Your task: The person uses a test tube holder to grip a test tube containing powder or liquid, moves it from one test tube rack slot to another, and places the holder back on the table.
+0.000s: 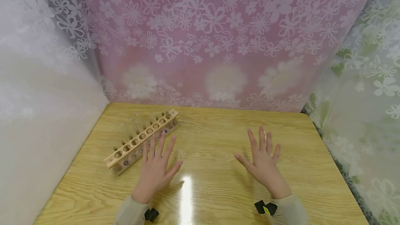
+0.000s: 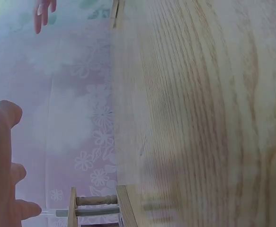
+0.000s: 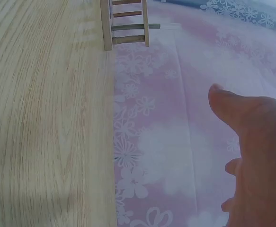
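A wooden test tube rack (image 1: 138,139) stands at a slant on the left of the table, with a row of round holes and short pegs behind them. Clear test tubes (image 1: 134,125) rise from its back side. My left hand (image 1: 153,174) is spread palm down in front of the rack, its fingertips overlapping the lower rail in the head view. Over the right half of the table my right hand (image 1: 264,166) has its fingers spread and holds nothing. Behind its fingers a pale object (image 1: 266,135) is mostly hidden. In the right wrist view the rack (image 3: 106,23) appears at the top.
The wood-grained table (image 1: 206,138) has a bright light reflection near its front. A pink flowered curtain (image 1: 200,55) hangs along the back edge. White sheeting (image 1: 47,114) is on the left, and a flowered curtain (image 1: 359,121) on the right. Both wrists carry black straps.
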### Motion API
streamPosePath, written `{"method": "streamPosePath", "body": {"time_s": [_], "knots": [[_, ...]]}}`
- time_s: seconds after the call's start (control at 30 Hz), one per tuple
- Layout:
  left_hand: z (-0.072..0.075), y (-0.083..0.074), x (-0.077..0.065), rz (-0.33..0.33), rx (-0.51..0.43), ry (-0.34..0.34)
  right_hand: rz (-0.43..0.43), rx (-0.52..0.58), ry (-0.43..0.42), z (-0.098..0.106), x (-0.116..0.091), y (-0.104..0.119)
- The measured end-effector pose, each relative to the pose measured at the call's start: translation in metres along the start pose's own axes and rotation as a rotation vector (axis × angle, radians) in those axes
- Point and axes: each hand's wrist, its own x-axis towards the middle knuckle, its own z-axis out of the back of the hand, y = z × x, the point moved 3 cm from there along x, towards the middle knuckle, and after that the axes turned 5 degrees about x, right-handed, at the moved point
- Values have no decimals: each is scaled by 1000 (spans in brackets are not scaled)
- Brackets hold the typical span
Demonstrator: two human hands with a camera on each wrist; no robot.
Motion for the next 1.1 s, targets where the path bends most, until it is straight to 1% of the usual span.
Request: {"method": "streamPosePath", "body": {"time_s": [0.07, 0.23, 0.33, 0.43, 0.5, 0.57, 0.73, 0.83, 0.97, 1.07, 1.1], "knots": [[1, -1, -1, 0, -9, -15, 18, 14, -20, -1, 1, 1], [2, -1, -5, 15, -69, -53, 44, 47, -60, -2, 6, 3], [2, -1, -8, 15, -100, -112, 94, 90, -101, -4, 12, 3], [3, -1, -12, 10, -117, -200, 155, 173, -149, -8, 19, 1], [3, -2, -16, 18, -141, -261, 177, 260, -172, -12, 24, -1], [4, -2, -20, 30, -174, -317, 177, 350, -188, -15, 28, -3], [5, -4, -28, 72, -276, -475, 132, 579, -221, -21, 38, -3], [5, -6, -34, 93, -328, -601, 93, 736, -205, -27, 43, -1], [2, -11, -45, 103, -385, -748, 68, 960, -161, -40, 52, 3], [0, -14, -53, 140, -427, -807, 77, 1097, -143, -51, 59, 7], [-1, -14, -56, 162, -437, -818, 83, 1140, -143, -55, 61, 8]]}}
